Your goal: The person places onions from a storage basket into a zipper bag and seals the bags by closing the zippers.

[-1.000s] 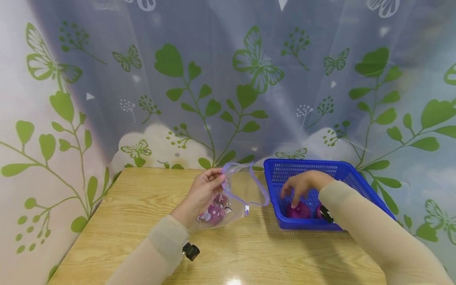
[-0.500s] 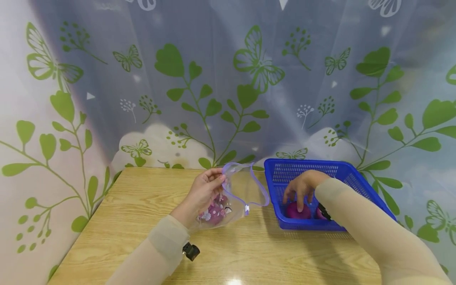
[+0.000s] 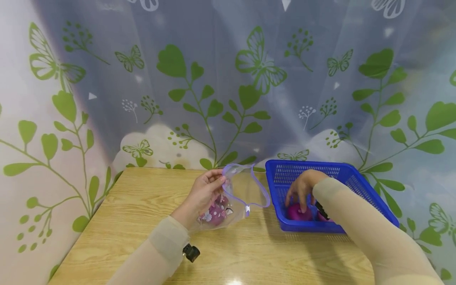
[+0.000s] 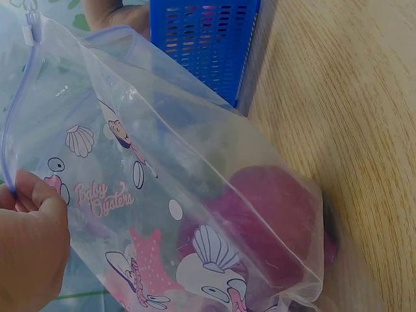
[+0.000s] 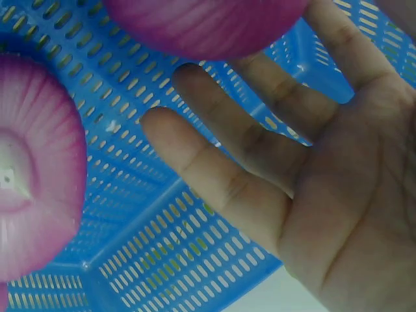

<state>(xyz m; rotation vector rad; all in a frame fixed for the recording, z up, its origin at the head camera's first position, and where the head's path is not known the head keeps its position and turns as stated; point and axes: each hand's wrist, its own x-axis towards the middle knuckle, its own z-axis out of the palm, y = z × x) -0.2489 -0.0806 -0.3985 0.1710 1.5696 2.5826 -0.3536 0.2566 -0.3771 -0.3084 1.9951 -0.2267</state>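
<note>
My left hand (image 3: pixel 204 192) pinches the purple-edged rim of a clear zip bag (image 3: pixel 247 189), whose mouth gapes toward the basket. Inside the bag, reddish-purple onions (image 4: pixel 273 227) show through the printed plastic. On the right, my right hand (image 3: pixel 303 188) reaches down into a blue basket (image 3: pixel 310 227) and grips a red onion (image 3: pixel 298 213) from above. The right wrist view has this onion (image 5: pixel 208 23) at the top, by the fingertips, while the other fingers (image 5: pixel 214 162) stretch out loosely. Another red onion (image 5: pixel 39 169) lies beside it, partly hidden by the wrist in the head view.
The wooden table (image 3: pixel 142 206) carries both bag and basket. The basket stands just right of the bag, its perforated walls rising around my right hand. A patterned curtain (image 3: pixel 221 79) hangs behind the table.
My right hand has lowered onto the onion in the basket, and its fingers have closed in around it. The left hand and the bag have stayed in place.
</note>
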